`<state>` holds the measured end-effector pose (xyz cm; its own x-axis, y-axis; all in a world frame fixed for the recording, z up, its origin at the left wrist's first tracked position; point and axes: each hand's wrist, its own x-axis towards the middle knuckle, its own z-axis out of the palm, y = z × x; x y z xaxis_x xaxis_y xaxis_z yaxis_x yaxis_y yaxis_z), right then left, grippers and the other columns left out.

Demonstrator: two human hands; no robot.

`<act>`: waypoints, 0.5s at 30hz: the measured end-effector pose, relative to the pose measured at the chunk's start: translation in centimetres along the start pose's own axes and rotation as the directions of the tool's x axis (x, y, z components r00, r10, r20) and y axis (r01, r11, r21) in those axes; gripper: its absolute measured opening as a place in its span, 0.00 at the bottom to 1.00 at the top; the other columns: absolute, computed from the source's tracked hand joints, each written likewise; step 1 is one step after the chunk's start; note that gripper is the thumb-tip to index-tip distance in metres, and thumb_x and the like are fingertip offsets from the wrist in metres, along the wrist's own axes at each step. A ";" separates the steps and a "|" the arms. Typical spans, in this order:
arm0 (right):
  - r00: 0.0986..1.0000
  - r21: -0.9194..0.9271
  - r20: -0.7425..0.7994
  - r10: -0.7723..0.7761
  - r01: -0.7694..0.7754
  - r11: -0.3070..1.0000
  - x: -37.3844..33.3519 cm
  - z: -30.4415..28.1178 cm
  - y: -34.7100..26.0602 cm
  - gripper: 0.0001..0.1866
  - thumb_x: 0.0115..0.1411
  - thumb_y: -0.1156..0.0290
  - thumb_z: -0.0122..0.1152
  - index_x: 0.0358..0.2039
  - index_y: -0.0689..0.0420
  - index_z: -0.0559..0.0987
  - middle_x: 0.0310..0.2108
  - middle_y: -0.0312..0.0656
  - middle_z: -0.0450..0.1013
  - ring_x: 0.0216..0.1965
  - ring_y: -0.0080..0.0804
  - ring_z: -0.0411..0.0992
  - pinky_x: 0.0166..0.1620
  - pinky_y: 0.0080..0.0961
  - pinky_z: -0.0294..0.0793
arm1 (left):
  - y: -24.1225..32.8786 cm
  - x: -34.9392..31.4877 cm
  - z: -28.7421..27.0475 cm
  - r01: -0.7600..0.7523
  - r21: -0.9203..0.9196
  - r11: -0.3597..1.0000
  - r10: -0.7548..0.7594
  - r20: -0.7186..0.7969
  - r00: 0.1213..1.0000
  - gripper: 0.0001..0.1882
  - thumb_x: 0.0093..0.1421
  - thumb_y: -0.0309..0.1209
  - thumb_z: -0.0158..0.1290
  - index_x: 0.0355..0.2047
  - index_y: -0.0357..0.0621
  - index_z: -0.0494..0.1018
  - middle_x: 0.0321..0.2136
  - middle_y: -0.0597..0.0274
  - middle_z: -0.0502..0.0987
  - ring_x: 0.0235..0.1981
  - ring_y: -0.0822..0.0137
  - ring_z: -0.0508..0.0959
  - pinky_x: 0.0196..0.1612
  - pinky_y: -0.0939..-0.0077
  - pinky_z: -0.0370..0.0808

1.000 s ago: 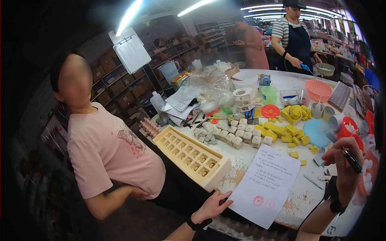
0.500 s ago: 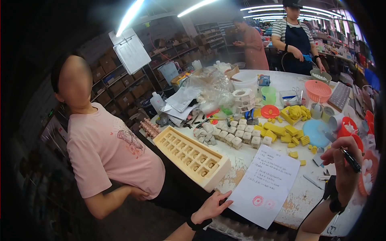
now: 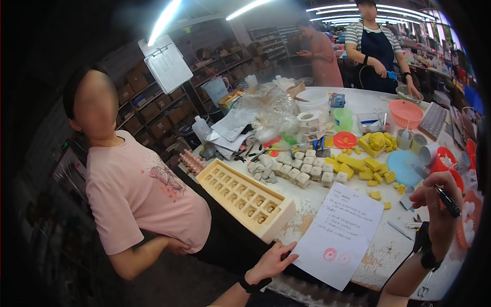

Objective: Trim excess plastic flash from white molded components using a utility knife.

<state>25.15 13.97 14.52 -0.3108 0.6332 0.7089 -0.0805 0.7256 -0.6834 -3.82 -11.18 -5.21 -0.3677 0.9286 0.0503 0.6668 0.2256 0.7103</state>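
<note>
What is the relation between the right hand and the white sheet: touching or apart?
Apart: the head view plainly shows tabletop between the white sheet and the right hand, which holds a black pen.

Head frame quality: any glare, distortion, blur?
Head view: hazy glare around the leftmost ceiling tube; far ceiling lights bow with fisheye distortion. Head view, foreground: left hand and pen show no obvious motion blur; fine detail on the paper sheet looks soft.

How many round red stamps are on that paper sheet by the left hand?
2, both on the lower part of the sheet: a bolder stamp and, just right of it, a fainter stamp. Any on the underside would be hidden.
</note>
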 end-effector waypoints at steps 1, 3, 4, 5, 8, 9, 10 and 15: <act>1.000 -0.012 -0.001 -0.009 0.009 1.000 0.0 0.1 0.0 0.13 0.69 0.61 0.57 0.38 0.60 0.72 0.23 0.42 0.77 0.23 0.21 0.75 0.28 0.17 0.74 | 0.1 0.2 -0.1 0.018 0.002 1.000 -0.018 0.021 1.000 0.28 0.66 0.46 0.55 0.61 0.44 0.71 0.35 0.48 0.70 0.36 0.54 0.75 0.43 0.68 0.73; 1.000 -0.002 -0.006 -0.009 0.009 1.000 -0.1 -0.3 0.1 0.13 0.69 0.61 0.57 0.38 0.60 0.72 0.23 0.42 0.77 0.23 0.21 0.75 0.28 0.17 0.74 | 0.8 -0.2 -0.3 0.035 0.010 0.999 -0.035 0.018 0.999 0.28 0.66 0.46 0.55 0.61 0.44 0.71 0.35 0.49 0.70 0.36 0.54 0.75 0.43 0.68 0.73; 1.000 -0.001 -0.008 -0.005 0.005 1.000 -0.2 -0.5 0.1 0.13 0.69 0.61 0.57 0.38 0.59 0.72 0.23 0.42 0.78 0.23 0.21 0.75 0.28 0.17 0.74 | 1.0 -0.4 -0.4 0.050 0.009 0.999 -0.050 0.022 0.998 0.28 0.66 0.46 0.55 0.61 0.44 0.71 0.35 0.49 0.70 0.36 0.54 0.75 0.43 0.68 0.73; 1.000 -0.003 -0.006 -0.003 0.003 1.000 -0.1 -0.4 0.1 0.13 0.69 0.61 0.57 0.38 0.59 0.72 0.23 0.42 0.78 0.23 0.21 0.75 0.28 0.17 0.74 | 0.9 -0.3 -0.4 0.051 0.007 0.999 -0.051 0.024 0.998 0.28 0.66 0.46 0.55 0.61 0.44 0.71 0.35 0.49 0.70 0.36 0.54 0.75 0.43 0.68 0.73; 1.000 -0.016 -0.001 -0.012 0.012 1.000 0.0 -0.1 0.2 0.13 0.69 0.61 0.57 0.38 0.59 0.72 0.23 0.41 0.78 0.23 0.21 0.75 0.28 0.17 0.74 | 0.6 -0.1 -0.4 0.044 0.006 0.999 -0.044 0.030 0.999 0.28 0.66 0.47 0.54 0.61 0.44 0.70 0.35 0.48 0.70 0.37 0.54 0.75 0.43 0.69 0.72; 1.000 -0.020 -0.006 -0.007 0.007 1.000 -0.1 0.0 0.3 0.13 0.69 0.62 0.57 0.38 0.59 0.72 0.23 0.41 0.78 0.23 0.21 0.75 0.28 0.17 0.74 | 0.5 -0.1 -0.5 0.047 0.007 0.999 -0.047 0.032 0.998 0.28 0.66 0.47 0.54 0.61 0.44 0.70 0.35 0.48 0.70 0.37 0.54 0.75 0.43 0.68 0.72; 1.000 -0.024 -0.011 -0.003 0.003 1.000 -0.1 0.1 0.4 0.12 0.69 0.62 0.56 0.38 0.59 0.72 0.23 0.41 0.78 0.23 0.21 0.75 0.28 0.17 0.74 | 0.5 -0.1 -0.5 0.050 0.008 0.999 -0.050 0.034 0.998 0.28 0.66 0.47 0.54 0.61 0.44 0.70 0.35 0.48 0.70 0.37 0.54 0.75 0.43 0.68 0.72; 1.000 -0.031 0.008 -0.003 0.003 1.000 0.0 -0.1 0.2 0.12 0.70 0.62 0.56 0.38 0.59 0.72 0.23 0.41 0.77 0.23 0.21 0.75 0.28 0.17 0.74 | 0.6 -0.1 -0.5 0.041 0.007 0.999 -0.041 0.031 0.999 0.28 0.66 0.46 0.54 0.61 0.43 0.71 0.35 0.48 0.70 0.37 0.54 0.75 0.43 0.68 0.72</act>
<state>25.21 14.11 14.35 -0.3179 0.6292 0.7093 -0.0522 0.7353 -0.6757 -3.68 -11.31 -4.45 -0.3744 0.9273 -0.0012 0.6558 0.2657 0.7066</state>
